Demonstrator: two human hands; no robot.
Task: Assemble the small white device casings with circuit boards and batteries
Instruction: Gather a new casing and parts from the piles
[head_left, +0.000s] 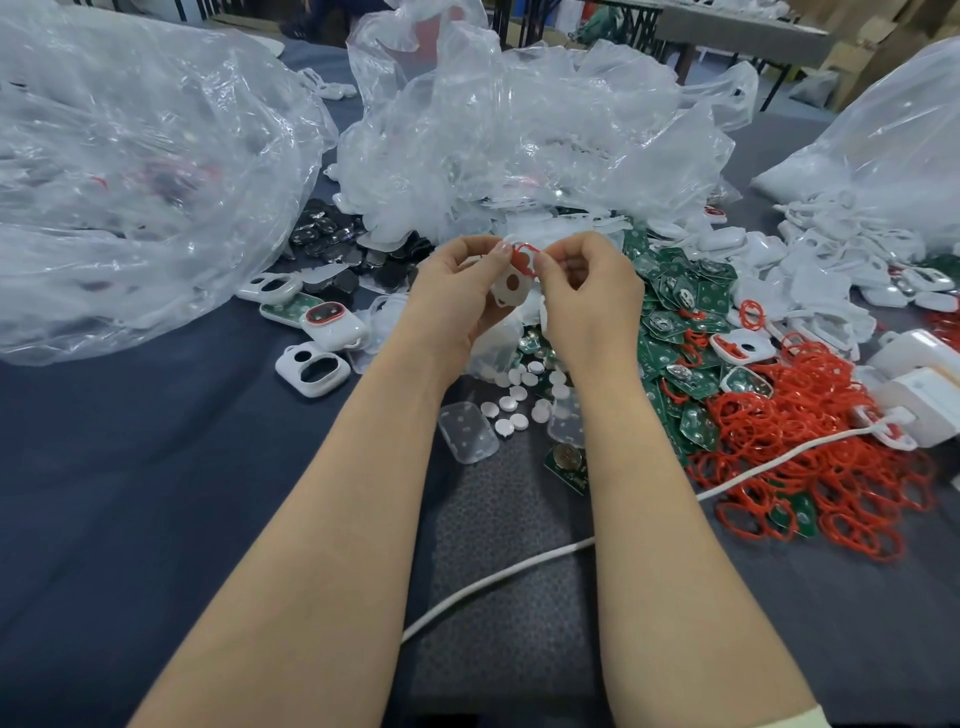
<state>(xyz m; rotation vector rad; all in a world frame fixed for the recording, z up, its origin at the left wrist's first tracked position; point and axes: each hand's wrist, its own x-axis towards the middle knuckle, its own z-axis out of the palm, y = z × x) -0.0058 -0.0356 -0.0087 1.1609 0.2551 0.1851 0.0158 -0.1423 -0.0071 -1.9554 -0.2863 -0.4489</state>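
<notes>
My left hand (457, 291) grips a small white casing (511, 287) raised above the table's middle. My right hand (587, 291) pinches a red ring (524, 257) against the casing's top edge. A heap of green circuit boards (675, 322) lies just right of my hands. Loose red rings (810, 447) pile up further right. Small white round discs (519, 400) are scattered below my hands. White casings (311, 366) lie to the left, one with a red ring fitted (332, 322).
Big clear plastic bags (130, 182) fill the left and the back (519, 130), another at the right (893, 156). Black round parts (337, 244) sit behind. White casing heap (831, 260) at right. A white cable (519, 571) crosses the dark table (156, 493). White boxes (919, 384) stand far right.
</notes>
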